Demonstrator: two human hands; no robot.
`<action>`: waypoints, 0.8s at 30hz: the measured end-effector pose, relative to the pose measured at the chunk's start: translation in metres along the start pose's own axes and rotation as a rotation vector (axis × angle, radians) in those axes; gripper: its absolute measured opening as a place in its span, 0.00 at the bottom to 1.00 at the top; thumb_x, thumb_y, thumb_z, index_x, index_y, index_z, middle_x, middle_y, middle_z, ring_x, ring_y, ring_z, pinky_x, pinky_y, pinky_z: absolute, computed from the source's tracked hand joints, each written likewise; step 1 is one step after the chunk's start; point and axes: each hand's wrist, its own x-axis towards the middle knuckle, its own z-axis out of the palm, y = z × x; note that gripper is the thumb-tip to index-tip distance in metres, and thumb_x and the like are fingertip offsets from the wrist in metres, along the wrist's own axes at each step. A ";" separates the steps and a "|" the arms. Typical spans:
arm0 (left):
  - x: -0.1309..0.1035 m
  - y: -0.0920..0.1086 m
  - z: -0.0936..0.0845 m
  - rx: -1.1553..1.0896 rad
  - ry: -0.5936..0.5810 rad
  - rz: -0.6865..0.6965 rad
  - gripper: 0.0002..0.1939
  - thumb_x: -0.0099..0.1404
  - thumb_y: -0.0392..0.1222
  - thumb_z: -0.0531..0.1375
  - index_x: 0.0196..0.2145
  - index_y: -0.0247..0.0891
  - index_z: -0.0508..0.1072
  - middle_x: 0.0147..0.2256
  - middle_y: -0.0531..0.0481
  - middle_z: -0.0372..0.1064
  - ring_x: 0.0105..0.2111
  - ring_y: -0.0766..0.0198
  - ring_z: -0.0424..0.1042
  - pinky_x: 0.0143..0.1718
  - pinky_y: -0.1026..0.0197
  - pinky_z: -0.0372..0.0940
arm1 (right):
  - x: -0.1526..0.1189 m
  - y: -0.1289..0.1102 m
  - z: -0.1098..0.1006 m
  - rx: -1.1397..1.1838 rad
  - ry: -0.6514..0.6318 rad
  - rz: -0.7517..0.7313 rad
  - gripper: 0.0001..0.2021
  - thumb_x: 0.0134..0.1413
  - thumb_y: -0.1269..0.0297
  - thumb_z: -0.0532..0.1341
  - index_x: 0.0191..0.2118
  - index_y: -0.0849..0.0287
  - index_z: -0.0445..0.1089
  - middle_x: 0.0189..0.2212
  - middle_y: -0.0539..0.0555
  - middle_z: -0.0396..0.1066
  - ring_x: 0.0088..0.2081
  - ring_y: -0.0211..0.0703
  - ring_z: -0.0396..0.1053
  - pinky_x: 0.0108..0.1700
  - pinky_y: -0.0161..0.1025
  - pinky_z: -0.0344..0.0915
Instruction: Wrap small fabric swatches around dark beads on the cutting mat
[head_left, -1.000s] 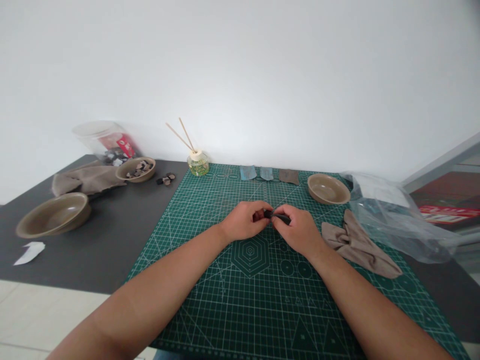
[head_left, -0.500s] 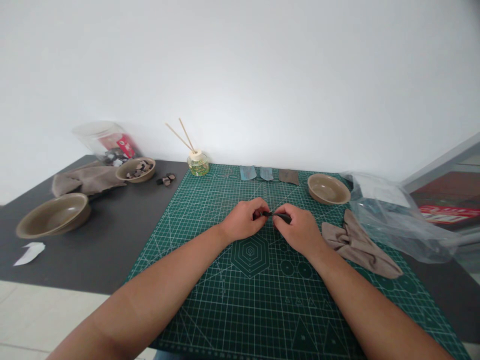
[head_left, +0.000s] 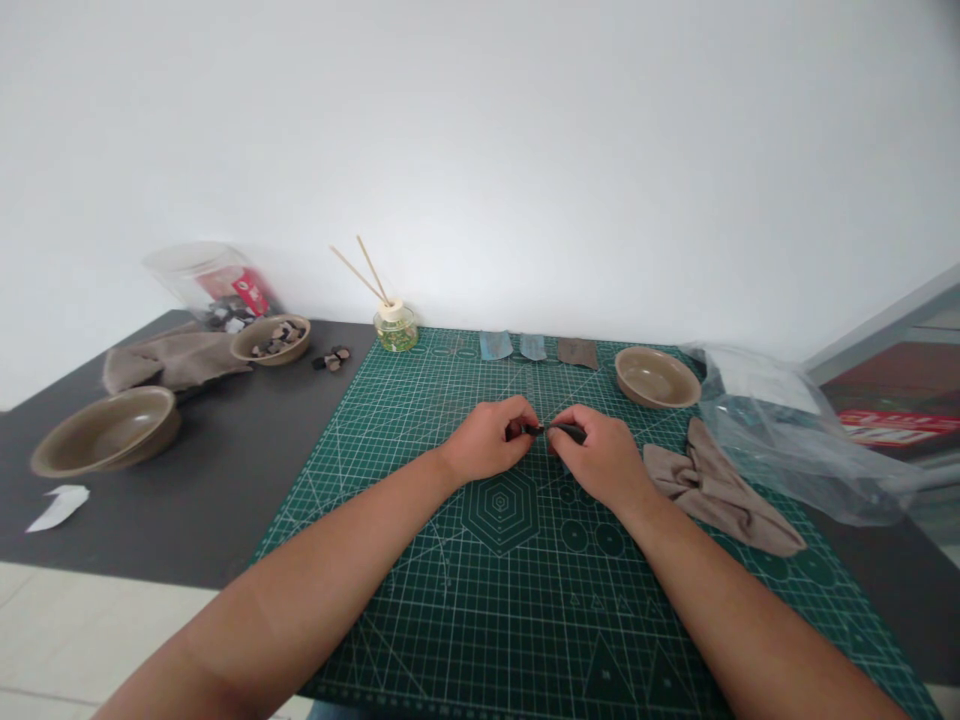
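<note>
Over the middle of the green cutting mat [head_left: 390,520], my left hand [head_left: 491,440] pinches a small dark piece [head_left: 533,430]; what it is exactly is too small to tell. Facing it, my right hand [head_left: 600,455] is closed on a slim black-handled tool [head_left: 571,433], its tip pointing left toward that piece. The tool's working end is too small to make out, and only a narrow gap separates the fingertips of both hands. Right of my right hand lies a crumpled brown cloth [head_left: 720,490].
A brown bowl [head_left: 657,378] and a clear plastic bag [head_left: 795,440] are at right. Fabric swatches [head_left: 577,352] and a reed diffuser [head_left: 396,328] line the back. Leftward are a bowl of scraps [head_left: 251,352], loose scraps [head_left: 332,358], another bowl [head_left: 105,432] and a clear tub [head_left: 202,275].
My right hand has shifted very slightly to the right with the tool. My left hand stays nearly still, holding the dark piece; everything around is unchanged.
</note>
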 end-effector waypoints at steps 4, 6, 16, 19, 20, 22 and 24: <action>0.000 0.000 0.000 0.005 0.001 0.009 0.07 0.54 0.31 0.57 0.33 0.36 0.69 0.25 0.55 0.65 0.26 0.69 0.66 0.27 0.66 0.60 | -0.001 -0.001 0.000 0.000 -0.056 -0.036 0.07 0.48 0.66 0.56 0.31 0.57 0.71 0.28 0.51 0.74 0.31 0.42 0.70 0.34 0.37 0.60; 0.000 -0.001 0.000 -0.004 0.000 0.015 0.07 0.54 0.31 0.57 0.33 0.36 0.69 0.25 0.54 0.65 0.26 0.69 0.66 0.27 0.66 0.60 | -0.001 -0.001 0.000 -0.012 -0.053 -0.022 0.07 0.48 0.66 0.56 0.31 0.57 0.71 0.28 0.51 0.74 0.31 0.43 0.70 0.35 0.38 0.60; 0.000 -0.002 0.001 0.002 0.011 0.017 0.06 0.54 0.31 0.56 0.32 0.36 0.68 0.25 0.54 0.65 0.25 0.69 0.65 0.27 0.66 0.59 | -0.001 -0.002 0.001 -0.007 -0.062 -0.049 0.07 0.48 0.66 0.56 0.31 0.57 0.71 0.27 0.50 0.74 0.31 0.42 0.70 0.34 0.37 0.60; 0.000 -0.001 0.000 0.000 0.002 0.015 0.06 0.54 0.32 0.56 0.32 0.36 0.68 0.25 0.55 0.64 0.25 0.69 0.65 0.27 0.66 0.59 | -0.002 -0.002 0.001 -0.008 -0.027 -0.025 0.07 0.48 0.65 0.56 0.30 0.57 0.71 0.27 0.50 0.74 0.31 0.42 0.70 0.34 0.37 0.60; 0.000 0.000 0.000 -0.001 -0.001 0.013 0.06 0.55 0.32 0.56 0.32 0.36 0.68 0.25 0.55 0.64 0.25 0.69 0.65 0.27 0.66 0.59 | -0.002 -0.002 0.001 -0.001 -0.020 -0.027 0.07 0.48 0.65 0.56 0.30 0.57 0.71 0.27 0.50 0.74 0.31 0.42 0.70 0.34 0.37 0.60; 0.000 0.000 0.000 -0.005 -0.004 0.009 0.06 0.54 0.32 0.56 0.32 0.36 0.68 0.25 0.55 0.64 0.25 0.69 0.65 0.27 0.66 0.59 | -0.002 -0.002 0.000 0.011 -0.028 -0.041 0.07 0.48 0.65 0.56 0.30 0.57 0.71 0.27 0.50 0.74 0.30 0.42 0.70 0.34 0.37 0.60; 0.000 0.000 0.000 -0.007 -0.003 0.005 0.06 0.54 0.32 0.56 0.32 0.36 0.68 0.25 0.55 0.64 0.25 0.69 0.65 0.26 0.66 0.59 | -0.002 -0.002 0.000 0.006 -0.051 -0.058 0.07 0.48 0.66 0.55 0.30 0.57 0.71 0.26 0.50 0.74 0.30 0.42 0.70 0.33 0.37 0.60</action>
